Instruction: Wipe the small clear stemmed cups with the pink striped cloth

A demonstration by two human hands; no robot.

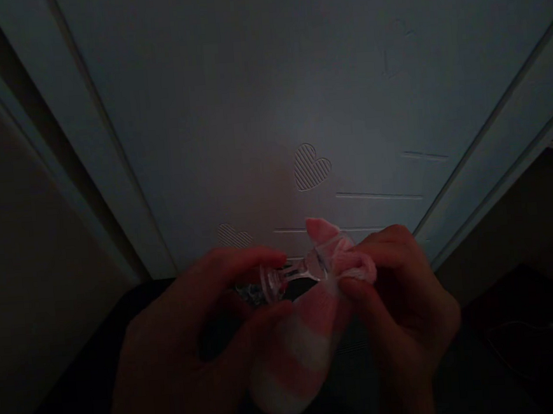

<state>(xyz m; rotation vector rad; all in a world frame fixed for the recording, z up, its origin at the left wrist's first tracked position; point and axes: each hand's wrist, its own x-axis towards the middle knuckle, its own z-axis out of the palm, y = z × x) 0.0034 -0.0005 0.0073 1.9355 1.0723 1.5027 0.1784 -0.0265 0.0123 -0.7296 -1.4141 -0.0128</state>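
Observation:
In dim light, my left hand point(196, 341) grips a clear plastic piece point(273, 282) between thumb and fingers. That piece has a round, flanged end and thin prongs running right into a wider clear ring. A pink-and-white striped sock point(293, 365) hangs below, gathered where it meets the ring. My right hand point(403, 299) pinches a bunched pink fold of it beside the ring. One pink tip of the fabric sticks up above the ring. The fingers partly hide both things.
Ahead stands a pale panel point(230, 108) with engraved hearts point(312, 167) and short grooved lines. Raised frame edges point(101, 112) run down its sides. A dark surface point(79, 382) lies beneath my hands. At the lower right, a thin cable-like line point(501, 326) shows faintly.

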